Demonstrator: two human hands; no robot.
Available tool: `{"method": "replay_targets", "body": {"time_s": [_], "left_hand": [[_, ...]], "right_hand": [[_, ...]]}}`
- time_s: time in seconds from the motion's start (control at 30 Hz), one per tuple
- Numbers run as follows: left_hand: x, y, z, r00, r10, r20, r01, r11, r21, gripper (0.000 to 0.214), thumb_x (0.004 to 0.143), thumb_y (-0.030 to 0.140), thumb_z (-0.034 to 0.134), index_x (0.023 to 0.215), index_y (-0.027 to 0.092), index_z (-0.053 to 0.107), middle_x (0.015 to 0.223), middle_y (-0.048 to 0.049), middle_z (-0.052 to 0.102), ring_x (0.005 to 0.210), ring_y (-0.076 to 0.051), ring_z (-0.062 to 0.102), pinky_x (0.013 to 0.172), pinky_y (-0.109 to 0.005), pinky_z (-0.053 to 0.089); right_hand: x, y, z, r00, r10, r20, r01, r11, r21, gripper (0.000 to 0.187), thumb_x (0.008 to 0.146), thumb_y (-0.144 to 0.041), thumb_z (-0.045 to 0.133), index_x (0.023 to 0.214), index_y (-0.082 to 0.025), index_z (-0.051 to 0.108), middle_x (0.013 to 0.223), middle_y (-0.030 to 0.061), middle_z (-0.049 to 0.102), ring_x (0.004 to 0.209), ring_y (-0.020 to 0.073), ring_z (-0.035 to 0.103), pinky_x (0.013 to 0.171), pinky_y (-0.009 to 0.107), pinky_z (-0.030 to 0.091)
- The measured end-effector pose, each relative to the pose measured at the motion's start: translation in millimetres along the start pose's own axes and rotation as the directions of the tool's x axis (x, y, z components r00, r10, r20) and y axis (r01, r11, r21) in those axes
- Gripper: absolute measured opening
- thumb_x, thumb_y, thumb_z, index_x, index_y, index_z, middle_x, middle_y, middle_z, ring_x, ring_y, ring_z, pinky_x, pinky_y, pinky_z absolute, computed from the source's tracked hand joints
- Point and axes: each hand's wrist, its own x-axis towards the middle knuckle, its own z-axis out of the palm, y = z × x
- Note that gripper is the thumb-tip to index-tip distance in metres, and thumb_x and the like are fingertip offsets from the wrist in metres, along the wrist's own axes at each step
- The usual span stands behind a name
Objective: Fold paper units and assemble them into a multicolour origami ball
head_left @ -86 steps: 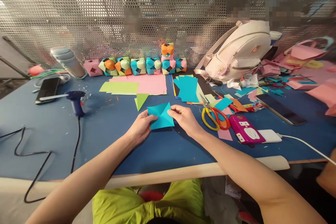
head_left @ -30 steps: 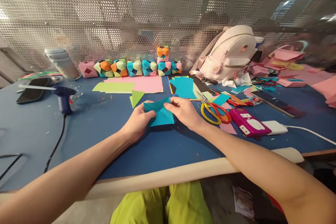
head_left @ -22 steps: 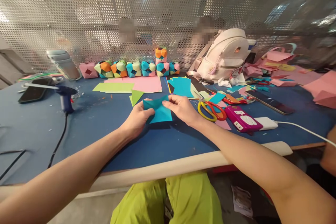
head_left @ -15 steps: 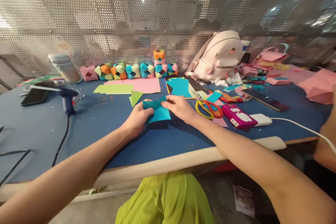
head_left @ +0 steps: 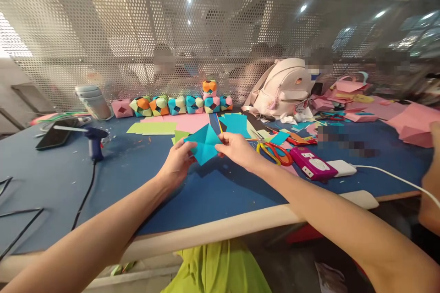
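A creased square of blue paper (head_left: 205, 144) is held above the blue tabletop, turned so that a corner points down toward me. My left hand (head_left: 178, 160) pinches its left corner between thumb and fingers. At the opposite corner, my right hand (head_left: 237, 150) grips the sheet the same way. Fold lines cross near the sheet's middle. Just behind my left hand lies a piece of green paper (head_left: 179, 135), partly hidden by the blue sheet. Yellow-handled and orange-handled scissors (head_left: 275, 152) lie to the right of my right hand.
Several folded paper balls (head_left: 160, 105) line the back by the perforated screen. A glue gun (head_left: 95, 142) stands at left with its cord. To the right are a pale backpack (head_left: 287, 87), a purple power bank (head_left: 312, 163) with a white cable, and pink paper (head_left: 414, 123).
The blue paper has been turned from lying square to corner-down, lifted and opened flatter. My right hand has shifted to its right corner. The camera view has tilted up.
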Motion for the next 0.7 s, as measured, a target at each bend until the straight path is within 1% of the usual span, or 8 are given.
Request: {"method": "replay_targets", "body": {"time_s": [0.07,0.13,0.23,0.3,0.4,0.5,0.57,0.7], "left_hand": [[-1,4,-0.8,1.0,-0.02,0.005,0.02,1.0,-0.007,0.019,0.062,0.024,0.072,0.074,0.017,0.059,0.068,0.0022,0.062,0.06,-0.012,0.058,0.057,-0.025,0.05],[-2,7,-1.8,0.998,-0.058,0.011,0.057,0.998,0.007,0.022,0.06,0.022,0.074,0.077,0.017,0.061,0.069,0.002,0.063,0.059,-0.012,0.059,0.056,-0.026,0.051],[-1,11,-3.8,0.995,-0.088,0.045,0.086,0.996,0.038,0.024,0.062,0.026,0.074,0.083,0.016,0.065,0.076,-0.0013,0.065,0.062,-0.014,0.06,0.057,-0.029,0.053],[-1,13,-4.9,0.991,-0.115,0.072,0.111,0.992,0.059,0.026,0.064,0.029,0.073,0.084,0.015,0.066,0.077,-0.0024,0.065,0.062,-0.014,0.059,0.056,-0.029,0.054],[-1,11,-3.2,0.978,-0.188,0.093,0.177,0.977,0.115,0.026,0.059,0.025,0.076,0.08,0.014,0.066,0.068,0.0,0.062,0.056,-0.012,0.056,0.053,-0.026,0.051],[-2,4,2.1,0.97,-0.223,0.094,0.206,0.965,0.165,0.024,0.055,0.021,0.078,0.075,0.012,0.065,0.063,0.0001,0.061,0.053,-0.009,0.054,0.052,-0.022,0.048],[-1,0,5.2,0.975,-0.206,0.079,0.192,0.969,0.154,0.024,0.056,0.021,0.077,0.075,0.011,0.066,0.064,-0.0007,0.062,0.055,-0.009,0.054,0.053,-0.021,0.048],[3,-7,5.3,0.988,-0.154,-0.02,0.155,0.983,0.093,0.026,0.056,0.02,0.076,0.079,0.012,0.066,0.067,-0.0001,0.064,0.057,-0.01,0.055,0.055,-0.021,0.048]], "right_hand": [[3,-4,-5,0.998,0.003,0.059,0.002,0.997,-0.072,0.019,0.067,-0.022,0.057,0.057,-0.02,0.041,0.05,-0.0074,0.043,0.051,0.0112,0.051,0.053,0.025,0.038],[5,-8,-9,0.992,0.013,0.123,0.004,0.991,-0.137,0.02,0.065,-0.019,0.057,0.054,-0.02,0.04,0.048,-0.0076,0.041,0.05,0.0108,0.048,0.052,0.025,0.036],[7,-13,-14,0.977,0.038,0.209,0.01,0.975,-0.223,0.01,0.066,-0.018,0.054,0.057,-0.018,0.051,0.052,-0.0058,0.048,0.052,0.0106,0.047,0.054,0.026,0.035],[8,-13,-19,0.972,0.039,0.234,0.015,0.974,-0.224,0.007,0.067,-0.018,0.053,0.062,-0.016,0.058,0.055,-0.0052,0.051,0.054,0.0102,0.045,0.055,0.025,0.034],[9,-12,-26,0.963,0.029,0.269,0.031,0.976,-0.215,0.011,0.067,-0.017,0.054,0.068,-0.015,0.065,0.058,-0.0052,0.056,0.056,0.0093,0.045,0.056,0.024,0.033],[11,-9,-30,0.951,0.044,0.305,0.014,0.983,-0.186,0.015,0.067,-0.015,0.056,0.075,-0.015,0.068,0.068,-0.0033,0.063,0.062,0.01,0.05,0.061,0.024,0.038],[12,-7,-31,0.962,0.064,0.267,-0.024,0.989,-0.149,0.015,0.069,-0.015,0.059,0.08,-0.015,0.069,0.073,-0.0013,0.066,0.065,0.0107,0.054,0.065,0.025,0.042],[15,4,-32,0.991,0.128,0.044,-0.131,0.989,0.067,0.016,0.077,-0.013,0.054,0.089,-0.015,0.064,0.079,0.0016,0.064,0.065,0.0104,0.058,0.063,0.025,0.047]]}}
